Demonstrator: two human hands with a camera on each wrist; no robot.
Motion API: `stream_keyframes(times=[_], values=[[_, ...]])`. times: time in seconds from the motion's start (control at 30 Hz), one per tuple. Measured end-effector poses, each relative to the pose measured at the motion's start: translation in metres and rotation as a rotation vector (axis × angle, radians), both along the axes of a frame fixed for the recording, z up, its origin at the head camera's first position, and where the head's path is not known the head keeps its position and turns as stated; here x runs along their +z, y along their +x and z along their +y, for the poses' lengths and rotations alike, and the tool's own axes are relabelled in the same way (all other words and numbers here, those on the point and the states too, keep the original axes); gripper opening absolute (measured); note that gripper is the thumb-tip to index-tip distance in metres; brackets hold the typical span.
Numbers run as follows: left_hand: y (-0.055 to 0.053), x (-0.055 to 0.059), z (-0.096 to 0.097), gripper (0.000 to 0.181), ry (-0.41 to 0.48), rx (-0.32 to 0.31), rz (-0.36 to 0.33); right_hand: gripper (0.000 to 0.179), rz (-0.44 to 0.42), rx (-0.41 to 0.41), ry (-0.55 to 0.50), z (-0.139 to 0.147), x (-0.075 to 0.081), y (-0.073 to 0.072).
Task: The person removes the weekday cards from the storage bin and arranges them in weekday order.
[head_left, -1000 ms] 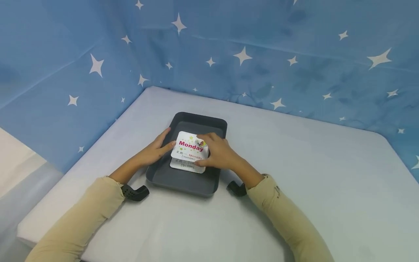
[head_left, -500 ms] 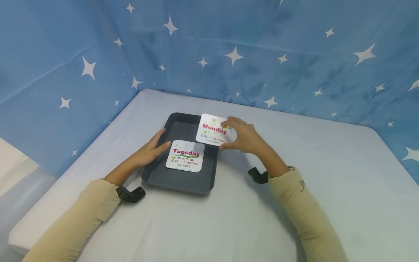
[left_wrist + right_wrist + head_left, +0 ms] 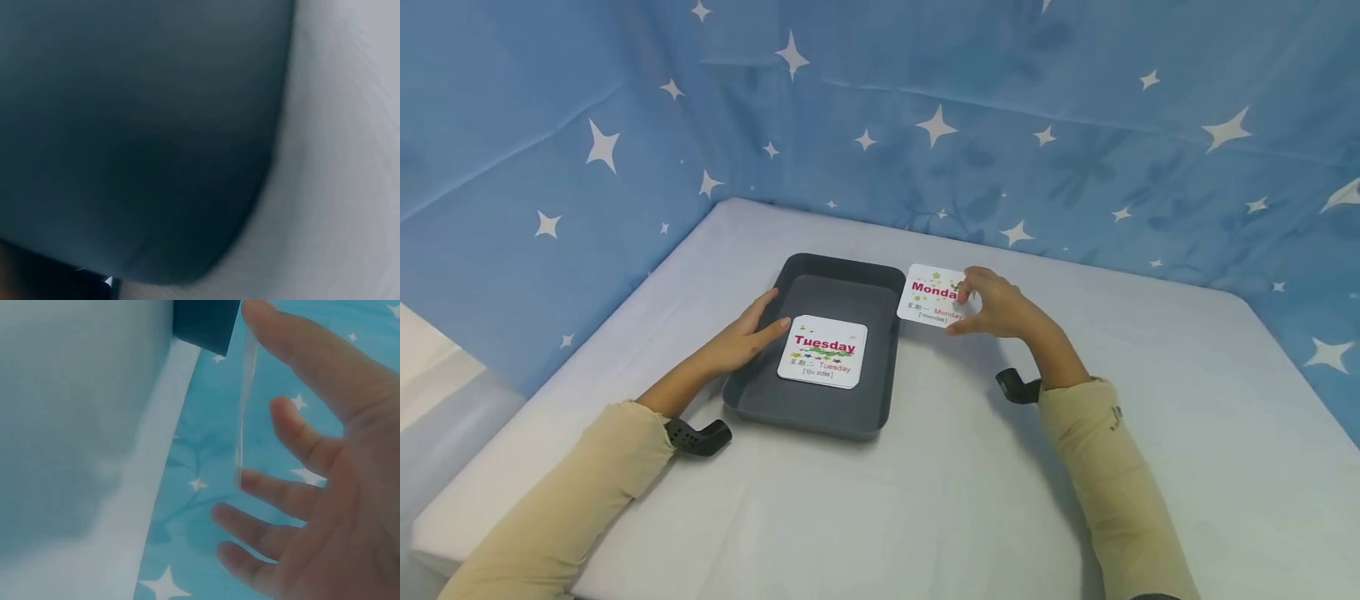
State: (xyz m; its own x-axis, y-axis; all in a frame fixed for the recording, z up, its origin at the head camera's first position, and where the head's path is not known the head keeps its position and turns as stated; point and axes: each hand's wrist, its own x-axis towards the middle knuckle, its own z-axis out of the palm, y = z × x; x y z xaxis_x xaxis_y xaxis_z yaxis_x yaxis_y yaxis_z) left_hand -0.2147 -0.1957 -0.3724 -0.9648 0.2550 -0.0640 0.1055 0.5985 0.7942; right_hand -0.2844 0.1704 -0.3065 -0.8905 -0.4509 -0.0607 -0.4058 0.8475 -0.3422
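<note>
A white card (image 3: 932, 307) printed "Monday" is in my right hand (image 3: 1000, 307), just off the tray's right rim. Thumb and fingertips pinch its right part; the right wrist view shows the card (image 3: 245, 419) edge-on between thumb and a finger, other fingers spread loosely. The dark grey tray (image 3: 808, 410) lies on the table, and inside it rests a white "Tuesday" card (image 3: 822, 367), face up, whose edge looks thick like a stack. My left hand (image 3: 741, 340) rests on the tray's left side, fingers straight along the rim and thumb reaching over the inside.
The tray stands on a white-covered table (image 3: 1000, 492). Behind it hangs a blue cloth (image 3: 850, 83) with white stars. Black curved wrist pieces (image 3: 700, 437) show below both cuffs. The left wrist view is mostly filled by the dark tray (image 3: 144, 125).
My right hand has lifted the Monday card from the stack in the tray and carried it right, past the rim. That uncovered the Tuesday card. My left hand has stayed at the tray's side.
</note>
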Motion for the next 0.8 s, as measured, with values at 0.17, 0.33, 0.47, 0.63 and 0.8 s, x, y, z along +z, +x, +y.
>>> stream_keyframes(times=[0.17, 0.33, 0.47, 0.63, 0.8], values=[[0.0, -0.001, -0.002, 0.075, 0.007, -0.001, -0.005, 0.04, -0.056, -0.005, 0.003, 0.002, -0.003, -0.003], [0.0, -0.001, -0.003, 0.074, -0.002, -0.001, -0.008, 0.039, -0.089, 0.039, -0.027, 0.006, -0.006, -0.005], [-0.001, -0.001, -0.003, 0.075, -0.01, 0.005, -0.01, 0.041, -0.137, 0.045, -0.025, 0.008, -0.009, -0.006], [-0.001, -0.001, -0.002, 0.076, -0.001, 0.004, -0.013, 0.047, -0.216, 0.031, 0.047, 0.006, -0.017, -0.007], [0.0, -0.001, -0.002, 0.074, 0.003, 0.005, -0.014, 0.053, -0.255, 0.005, 0.09, 0.003, -0.021, -0.006]])
